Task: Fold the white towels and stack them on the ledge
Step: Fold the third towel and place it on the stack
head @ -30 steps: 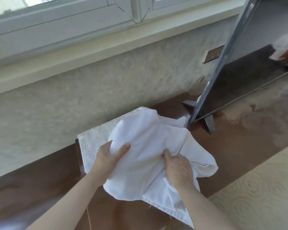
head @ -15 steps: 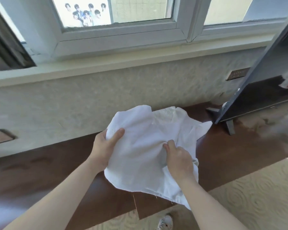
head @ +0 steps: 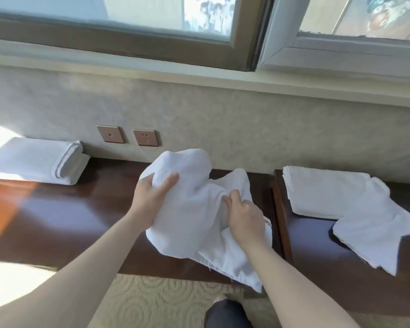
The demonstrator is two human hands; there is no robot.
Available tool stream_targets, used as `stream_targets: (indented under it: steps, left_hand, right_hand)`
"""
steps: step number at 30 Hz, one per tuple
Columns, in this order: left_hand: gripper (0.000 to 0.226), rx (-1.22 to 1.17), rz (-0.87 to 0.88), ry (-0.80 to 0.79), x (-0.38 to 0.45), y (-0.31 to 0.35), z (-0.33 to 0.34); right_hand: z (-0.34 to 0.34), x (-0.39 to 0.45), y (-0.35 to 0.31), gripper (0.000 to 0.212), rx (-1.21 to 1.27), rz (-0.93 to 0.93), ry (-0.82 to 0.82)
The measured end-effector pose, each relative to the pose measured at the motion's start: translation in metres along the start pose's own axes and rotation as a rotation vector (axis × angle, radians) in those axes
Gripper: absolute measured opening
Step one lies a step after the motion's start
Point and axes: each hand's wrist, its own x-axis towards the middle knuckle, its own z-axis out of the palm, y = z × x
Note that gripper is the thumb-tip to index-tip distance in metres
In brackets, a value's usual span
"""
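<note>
Dark wooden ledge [head: 64, 218] runs across the frame beneath a textured wall [head: 223, 119] and a window [head: 152, 24], seen from above. At centre, the left hand [head: 152, 200] grips the upper left part of a crumpled white towel [head: 194, 223], thumb lying over the cloth and the other fingers hidden behind it. The right hand [head: 244, 218], just beside at 3 o'clock, pinches a gathered fold in the towel's middle; its fingertips are buried in the cloth. The towel hangs bunched between both hands above the ledge, its lower corner drooping toward 5 o'clock past the ledge's front edge; whether any part touches the wood cannot be told. At 10 o'clock from the hands, well apart, a stack of folded towels [head: 40, 162] lies on the ledge against the wall, its left end washed out by sunlight. At 3 o'clock, beyond a seam in the ledge, a flat pile of white towels [head: 324, 190] lies on the wood, and an unfolded white cloth [head: 376, 233] overlaps its right corner and trails toward 4 o'clock, cut off by the frame edge. Two wall sockets [head: 128, 136] sit at 11 o'clock above the hands. Patterned carpet [head: 152, 301] shows at 6 o'clock, with a dark shape [head: 225, 313] partly cropped at the bottom edge, too cut off to identify.
</note>
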Motion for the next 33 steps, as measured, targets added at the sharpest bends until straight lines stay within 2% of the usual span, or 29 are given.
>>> stream_targets:
  steps: [8, 11, 15, 18, 21, 23, 25, 27, 29, 31, 33]
  left_hand:
    - [0.044, 0.163, -0.106, 0.198, 0.067, -0.048, -0.087]
    - [0.046, 0.306, -0.122, 0.230, 0.098, -0.064, -0.103]
    - [0.062, 0.625, -0.143, 0.243, 0.142, -0.094, -0.113]
    - [0.050, 0.864, -0.216, 0.143, 0.166, -0.126, -0.117]
    - [0.066, 1.034, -0.397, -0.107, 0.173, -0.158, -0.126]
    - [0.073, 0.957, -0.459, -0.155, 0.173, -0.171, -0.134]
    - [0.069, 0.880, -0.430, -0.159, 0.171, -0.182, -0.146]
    - [0.068, 0.856, -0.398, -0.214, 0.170, -0.188, -0.160]
    - [0.065, 0.736, -0.398, -0.273, 0.173, -0.194, -0.175]
    - [0.050, 0.537, -0.442, -0.182, 0.178, -0.197, -0.185]
    - [0.028, 0.305, -0.537, 0.029, 0.184, -0.199, -0.194]
  right_hand:
    - [0.105, 0.054, -0.100, 0.033, 0.118, -0.141, -0.130]
    - [0.142, 0.071, -0.118, 0.032, 0.142, -0.157, -0.187]
    - [0.189, 0.083, -0.116, 0.032, 0.156, -0.153, -0.278]
    - [0.216, 0.079, -0.103, 0.031, 0.040, -0.114, -0.465]
    - [0.227, 0.075, -0.103, 0.030, -0.128, -0.003, -0.649]
    - [0.225, 0.077, -0.113, 0.030, -0.165, 0.054, -0.653]
    - [0.225, 0.081, -0.128, 0.024, -0.119, 0.077, -0.540]
    - [0.230, 0.084, -0.145, 0.020, -0.024, 0.029, -0.415]
    - [0.237, 0.092, -0.167, 0.029, 0.122, -0.049, -0.403]
    - [0.245, 0.101, -0.193, 0.035, 0.221, -0.099, -0.447]
    - [0.256, 0.106, -0.218, 0.042, 0.251, -0.093, -0.550]
